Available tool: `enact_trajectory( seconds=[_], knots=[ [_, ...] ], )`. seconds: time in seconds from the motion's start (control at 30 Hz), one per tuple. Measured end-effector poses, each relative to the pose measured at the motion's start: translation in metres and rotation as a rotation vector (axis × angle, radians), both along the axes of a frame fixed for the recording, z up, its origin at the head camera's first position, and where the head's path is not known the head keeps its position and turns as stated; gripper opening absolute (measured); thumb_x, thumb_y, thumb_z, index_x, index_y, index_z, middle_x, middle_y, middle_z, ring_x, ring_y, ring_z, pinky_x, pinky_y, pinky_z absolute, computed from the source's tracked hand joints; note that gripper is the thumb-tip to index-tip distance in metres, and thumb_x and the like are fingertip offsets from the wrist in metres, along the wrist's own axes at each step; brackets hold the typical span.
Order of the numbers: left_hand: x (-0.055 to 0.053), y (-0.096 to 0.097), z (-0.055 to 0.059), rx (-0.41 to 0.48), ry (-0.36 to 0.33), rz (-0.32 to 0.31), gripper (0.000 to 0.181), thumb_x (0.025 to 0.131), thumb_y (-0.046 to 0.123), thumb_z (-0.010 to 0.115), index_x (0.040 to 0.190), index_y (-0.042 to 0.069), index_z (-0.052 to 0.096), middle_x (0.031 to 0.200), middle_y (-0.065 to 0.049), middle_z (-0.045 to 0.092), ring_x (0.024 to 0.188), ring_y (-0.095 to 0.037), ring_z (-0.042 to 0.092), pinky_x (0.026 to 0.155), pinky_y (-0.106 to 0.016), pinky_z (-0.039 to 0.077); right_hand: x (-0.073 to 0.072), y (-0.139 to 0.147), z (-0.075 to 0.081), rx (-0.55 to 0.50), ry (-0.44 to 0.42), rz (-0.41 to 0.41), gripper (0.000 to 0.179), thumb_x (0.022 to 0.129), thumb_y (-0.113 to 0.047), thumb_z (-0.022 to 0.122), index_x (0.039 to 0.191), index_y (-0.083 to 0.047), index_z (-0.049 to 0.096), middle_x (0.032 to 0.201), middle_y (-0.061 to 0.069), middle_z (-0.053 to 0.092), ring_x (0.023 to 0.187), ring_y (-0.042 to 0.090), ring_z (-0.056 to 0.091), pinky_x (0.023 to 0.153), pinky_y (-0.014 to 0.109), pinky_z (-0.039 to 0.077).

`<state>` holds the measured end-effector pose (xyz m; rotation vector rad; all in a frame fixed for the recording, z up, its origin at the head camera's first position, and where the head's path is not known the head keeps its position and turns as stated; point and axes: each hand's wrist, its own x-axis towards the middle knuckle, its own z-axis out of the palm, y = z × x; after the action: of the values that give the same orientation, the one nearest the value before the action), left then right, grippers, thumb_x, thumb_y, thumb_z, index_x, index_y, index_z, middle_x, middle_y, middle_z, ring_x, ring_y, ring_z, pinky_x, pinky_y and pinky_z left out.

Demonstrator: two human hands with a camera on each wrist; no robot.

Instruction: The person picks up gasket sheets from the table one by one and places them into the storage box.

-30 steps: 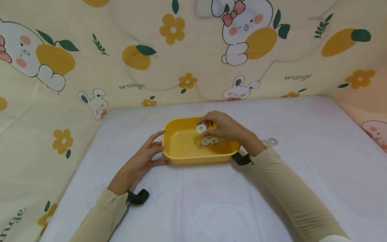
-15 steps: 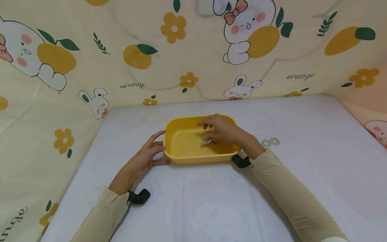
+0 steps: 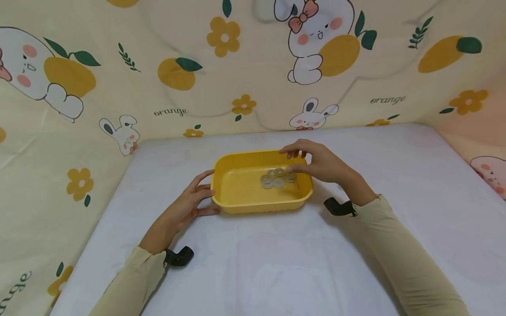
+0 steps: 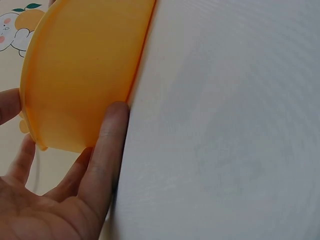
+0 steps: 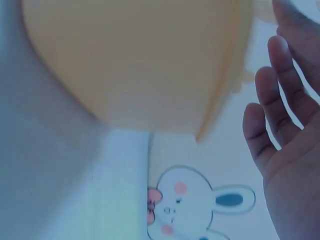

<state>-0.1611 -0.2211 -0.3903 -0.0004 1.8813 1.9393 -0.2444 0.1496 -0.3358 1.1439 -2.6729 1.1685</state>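
A yellow plastic basin [image 3: 237,186] stands on the white cloth in the head view. Several flat metal washers [image 3: 278,182] lie together on its floor, right of the middle. My left hand [image 3: 183,208] is spread against the basin's left end, fingertips at the rim; the left wrist view shows the thumb [image 4: 107,145] straight along the lower edge. Over the right end hovers my right hand [image 3: 318,162], its fingers loosely bent and thumb apart, with nothing between them. In the right wrist view those fingers [image 5: 267,90] hang beside the basin's rim [image 5: 220,90].
A white cloth [image 3: 261,263] covers the table. Behind it rises a cream curtain [image 3: 221,83] printed with rabbits and oranges. A black wrist camera [image 3: 339,207] sits below the right hand, another camera [image 3: 179,256] at the left wrist.
My right hand has let go of a washer inside the basin and drawn up and to the right, uncovering the group of washers. The left hand stays at the basin's left end.
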Motion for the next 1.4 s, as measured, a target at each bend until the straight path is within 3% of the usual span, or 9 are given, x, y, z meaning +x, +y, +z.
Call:
enact_trajectory(
  seconds=[0.17, 0.3, 0.47, 0.67, 0.8, 1.07, 1.27, 1.4],
  knots=[
    [0.000, 0.000, -0.002, -0.003, -0.004, -0.002, 0.064, 0.102, 0.018, 0.054, 0.155, 0.035, 0.023, 0.154, -0.015, 0.037, 0.125, -0.027, 0.053, 0.093, -0.046, 0.059, 0.002, 0.021, 0.003, 0.016, -0.005, -0.025, 0.042, 0.084, -0.020, 0.080, 0.124, -0.019, 0.068, 0.106, -0.002, 0.066, 0.099, 0.012, 0.052, 0.084, 0.022, 0.044],
    [0.000, -0.001, -0.003, -0.005, -0.003, -0.007, 0.064, 0.102, 0.019, 0.054, 0.155, 0.036, 0.023, 0.154, -0.016, 0.036, 0.125, -0.027, 0.053, 0.093, -0.046, 0.059, 0.005, 0.038, 0.005, 0.065, 0.003, -0.067, 0.044, 0.082, -0.019, 0.081, 0.124, -0.016, 0.067, 0.105, 0.003, 0.066, 0.098, 0.015, 0.053, 0.083, 0.021, 0.044],
    [-0.001, -0.003, -0.003, 0.006, 0.006, -0.015, 0.064, 0.102, 0.020, 0.055, 0.155, 0.036, 0.023, 0.154, -0.016, 0.036, 0.125, -0.026, 0.053, 0.093, -0.047, 0.059, 0.006, 0.058, 0.002, 0.127, -0.016, -0.138, 0.043, 0.083, -0.020, 0.081, 0.124, -0.019, 0.067, 0.104, -0.005, 0.064, 0.098, 0.010, 0.052, 0.083, 0.023, 0.045],
    [-0.001, -0.003, -0.003, 0.007, -0.008, -0.016, 0.065, 0.101, 0.021, 0.056, 0.155, 0.036, 0.023, 0.154, -0.016, 0.036, 0.122, -0.025, 0.056, 0.093, -0.046, 0.059, 0.004, 0.084, -0.006, 0.227, -0.036, -0.151, 0.040, 0.085, -0.023, 0.079, 0.124, -0.022, 0.068, 0.106, -0.002, 0.065, 0.098, 0.012, 0.053, 0.084, 0.023, 0.045],
    [-0.001, -0.002, -0.002, 0.004, -0.016, -0.007, 0.065, 0.102, 0.020, 0.055, 0.155, 0.036, 0.023, 0.154, -0.016, 0.035, 0.123, -0.025, 0.055, 0.093, -0.046, 0.059, 0.005, 0.103, -0.010, 0.288, -0.072, -0.163, 0.041, 0.086, -0.025, 0.079, 0.126, -0.022, 0.067, 0.110, 0.000, 0.066, 0.102, 0.016, 0.054, 0.086, 0.027, 0.047],
    [-0.001, -0.001, -0.001, -0.005, -0.005, -0.001, 0.064, 0.102, 0.019, 0.054, 0.155, 0.036, 0.023, 0.154, -0.016, 0.035, 0.124, -0.026, 0.053, 0.093, -0.047, 0.059, 0.008, 0.130, -0.016, 0.381, -0.252, -0.190, 0.050, 0.083, -0.035, 0.080, 0.129, -0.023, 0.065, 0.121, 0.000, 0.065, 0.111, 0.022, 0.051, 0.092, 0.043, 0.047],
    [-0.001, -0.001, -0.002, -0.001, 0.001, -0.015, 0.064, 0.101, 0.019, 0.055, 0.155, 0.036, 0.023, 0.154, -0.017, 0.035, 0.123, -0.025, 0.054, 0.094, -0.048, 0.059, 0.006, 0.141, -0.026, 0.424, -0.244, -0.178, 0.047, 0.080, -0.040, 0.082, 0.121, -0.022, 0.069, 0.119, -0.004, 0.067, 0.109, 0.019, 0.055, 0.092, 0.040, 0.048],
    [0.000, -0.001, -0.002, 0.002, 0.002, -0.011, 0.064, 0.101, 0.020, 0.055, 0.155, 0.035, 0.023, 0.154, -0.017, 0.035, 0.120, -0.023, 0.057, 0.093, -0.047, 0.059, 0.002, 0.140, -0.032, 0.424, -0.269, -0.175, 0.043, 0.080, -0.037, 0.082, 0.117, -0.018, 0.070, 0.118, 0.000, 0.066, 0.110, 0.023, 0.057, 0.096, 0.046, 0.050]
  ],
)
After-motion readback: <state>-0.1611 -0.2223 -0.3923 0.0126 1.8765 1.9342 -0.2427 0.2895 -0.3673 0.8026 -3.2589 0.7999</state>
